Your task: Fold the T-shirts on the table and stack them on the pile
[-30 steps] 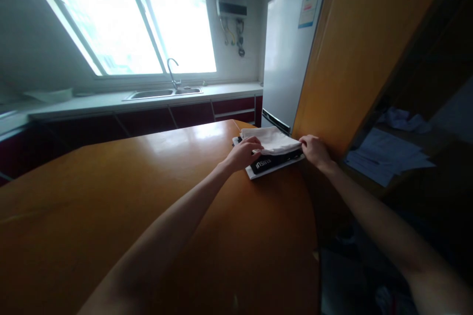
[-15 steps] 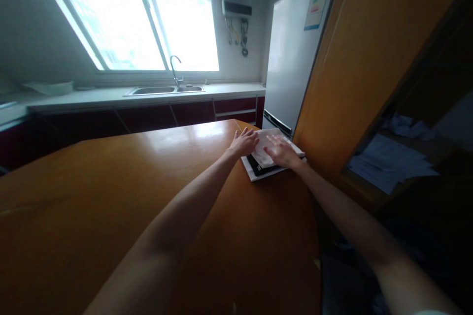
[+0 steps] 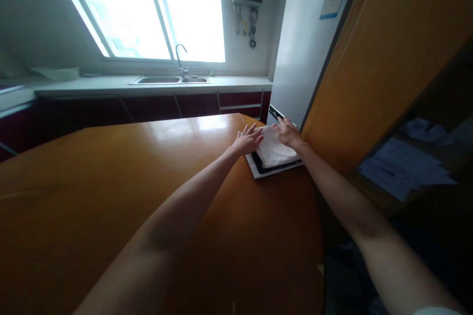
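A folded white cloth (image 3: pixel 275 151) lies on top of a flat black item (image 3: pixel 261 167), with a white layer (image 3: pixel 259 175) showing beneath it. This stack rests at the right end of the wooden table. My left hand (image 3: pixel 248 141) is spread at the cloth's left edge, fingers apart. Over the cloth's far right part is my right hand (image 3: pixel 288 134), its fingers stretched forward. Neither hand is wrapped around anything. What the black item is I cannot make out.
The brown table (image 3: pixel 148 197) reaches far to the left. A fridge (image 3: pixel 295 59) and a wooden panel (image 3: pixel 362 69) stand close on the right. Papers (image 3: pixel 402 167) lie on a shelf beside it. Behind are a sink (image 3: pixel 158 79) and tap (image 3: pixel 180 59).
My right hand has shifted toward the far right of the cloth, and more of the cloth shows. The cloth now covers more of the black item's near side. The camera view has tilted slightly.
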